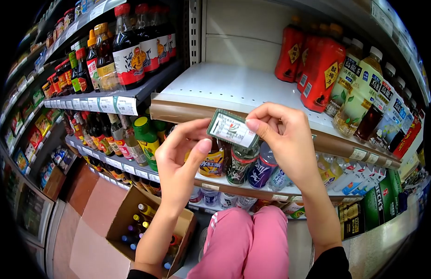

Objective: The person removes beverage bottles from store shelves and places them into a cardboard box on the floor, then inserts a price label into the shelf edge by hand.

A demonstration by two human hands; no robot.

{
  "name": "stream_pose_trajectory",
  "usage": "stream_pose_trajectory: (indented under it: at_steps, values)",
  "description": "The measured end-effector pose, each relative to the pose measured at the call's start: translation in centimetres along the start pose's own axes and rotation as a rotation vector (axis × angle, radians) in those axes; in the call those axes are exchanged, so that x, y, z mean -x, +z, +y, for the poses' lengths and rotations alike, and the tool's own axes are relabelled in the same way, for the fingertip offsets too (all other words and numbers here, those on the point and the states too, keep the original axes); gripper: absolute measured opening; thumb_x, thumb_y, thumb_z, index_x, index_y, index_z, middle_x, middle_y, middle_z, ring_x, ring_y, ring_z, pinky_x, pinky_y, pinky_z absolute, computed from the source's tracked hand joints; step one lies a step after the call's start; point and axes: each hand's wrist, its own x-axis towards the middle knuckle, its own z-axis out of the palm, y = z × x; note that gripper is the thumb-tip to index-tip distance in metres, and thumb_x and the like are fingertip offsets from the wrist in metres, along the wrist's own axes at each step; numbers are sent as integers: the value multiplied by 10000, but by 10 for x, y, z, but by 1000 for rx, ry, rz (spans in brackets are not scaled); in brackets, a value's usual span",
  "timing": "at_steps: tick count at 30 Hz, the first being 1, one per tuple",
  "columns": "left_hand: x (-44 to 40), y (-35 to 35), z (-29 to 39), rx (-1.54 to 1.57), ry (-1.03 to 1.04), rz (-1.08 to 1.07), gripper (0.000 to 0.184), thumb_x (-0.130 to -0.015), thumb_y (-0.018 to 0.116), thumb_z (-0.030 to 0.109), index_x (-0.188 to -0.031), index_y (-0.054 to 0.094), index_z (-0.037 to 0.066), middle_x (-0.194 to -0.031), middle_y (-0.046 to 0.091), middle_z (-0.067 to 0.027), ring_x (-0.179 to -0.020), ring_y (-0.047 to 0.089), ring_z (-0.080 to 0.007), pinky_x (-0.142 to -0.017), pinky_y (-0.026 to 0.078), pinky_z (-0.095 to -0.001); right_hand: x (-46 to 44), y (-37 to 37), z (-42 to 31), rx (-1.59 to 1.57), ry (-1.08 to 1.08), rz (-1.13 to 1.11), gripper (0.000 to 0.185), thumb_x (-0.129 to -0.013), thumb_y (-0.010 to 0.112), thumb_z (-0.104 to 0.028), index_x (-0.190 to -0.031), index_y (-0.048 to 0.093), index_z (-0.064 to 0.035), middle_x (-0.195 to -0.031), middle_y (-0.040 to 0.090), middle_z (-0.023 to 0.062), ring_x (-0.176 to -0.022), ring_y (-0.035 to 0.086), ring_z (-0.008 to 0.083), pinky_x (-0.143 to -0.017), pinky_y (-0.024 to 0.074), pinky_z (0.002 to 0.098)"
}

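A small price tag (233, 129) with a dark green edge is held up in front of the shelf, slightly tilted. My right hand (276, 132) pinches its right end between thumb and finger. At the tag's left end is my left hand (185, 153), its fingers curved and its thumb apart from them; whether the fingertips touch the tag is hard to tell. Behind the tag runs the brown front edge of a white shelf (215, 86). Red bottles (322, 69) stand on this shelf at the right.
Dark sauce bottles (129, 56) line the shelves at the left. Below the hands, drink bottles (243, 165) stand on a lower shelf. An open cardboard box (118, 221) with several bottles is on the floor at the lower left. Green cartons (380, 200) stand at the right.
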Motion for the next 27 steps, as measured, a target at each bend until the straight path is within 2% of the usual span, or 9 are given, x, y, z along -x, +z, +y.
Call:
stream_pose_trajectory:
  at_steps: [6, 7, 12, 18, 21, 22, 24, 25, 27]
  values:
    - [20, -1, 4, 48, -112, 98, 185, -895, 715, 9, -1060, 658, -52, -911, 691, -54, -803, 617, -73, -717, 495, -208, 20, 7, 7, -214, 92, -124, 117, -863, 725, -70, -919, 730, 33, -651, 621, 18, -592, 451, 46, -540, 361, 232]
    - [23, -1, 3, 68, -129, 124, 168, -895, 715, 9, -1044, 657, -46, -901, 691, -53, -788, 618, -72, -701, 494, -207, 23, 5, 6, -252, 123, -179, 154, -887, 726, -94, -958, 732, 43, -750, 663, 15, -685, 514, 48, -622, 424, 214]
    - [33, 3, 6, 138, -220, 231, 77, -907, 690, 49, -944, 638, 6, -824, 681, -45, -684, 609, -76, -610, 456, -222, 42, 1, 16, -507, 273, -275, 183, -915, 720, -98, -995, 704, 66, -900, 674, 29, -829, 585, 62, -722, 496, 228]
    - [44, 2, 2, 133, -262, 181, 173, -900, 678, 27, -1054, 603, 6, -876, 671, -53, -738, 608, -89, -622, 456, -221, 58, 2, 20, -546, 257, -218, 163, -915, 723, -91, -961, 700, 64, -883, 670, 27, -795, 573, 44, -685, 488, 210]
    - [47, 13, -1, -200, 11, 279, 326, -861, 746, 39, -1138, 576, 6, -992, 665, -77, -832, 603, -74, -623, 456, -207, 63, 3, 14, -601, 348, -202, 170, -917, 725, -103, -965, 711, 59, -849, 672, 30, -756, 569, 38, -662, 485, 203]
    - [50, 15, -1, -378, 52, 295, 451, -810, 788, 50, -1192, 550, 14, -1057, 645, -100, -929, 592, -139, -708, 460, -245, 65, 3, 13, -585, 365, -199, 172, -918, 726, -108, -965, 714, 57, -836, 671, 27, -736, 563, 36, -639, 473, 199]
    - [47, 12, -12, -868, 531, 329, 507, -767, 807, 45, -1212, 564, 32, -1061, 647, -99, -996, 575, -232, -804, 454, -312, 69, 4, 11, -554, 401, -194, 176, -919, 727, -117, -963, 720, 53, -811, 671, 23, -696, 551, 31, -593, 451, 191]
    - [48, 17, -8, -966, 614, 362, 486, -717, 819, 40, -1170, 644, 56, -1088, 664, -91, -1056, 547, -297, -868, 440, -363, 71, 6, 10, -582, 401, -180, 173, -919, 729, -119, -960, 723, 49, -800, 669, 20, -675, 539, 26, -571, 431, 188]
    - [53, 15, -6, -1044, 649, 259, 431, -705, 818, 38, -1118, 699, 73, -1097, 680, -78, -1050, 554, -287, -877, 447, -366, 75, 11, 10, -637, 397, -152, 168, -917, 731, -123, -955, 727, 41, -780, 664, 14, -632, 514, 16, -527, 392, 182]
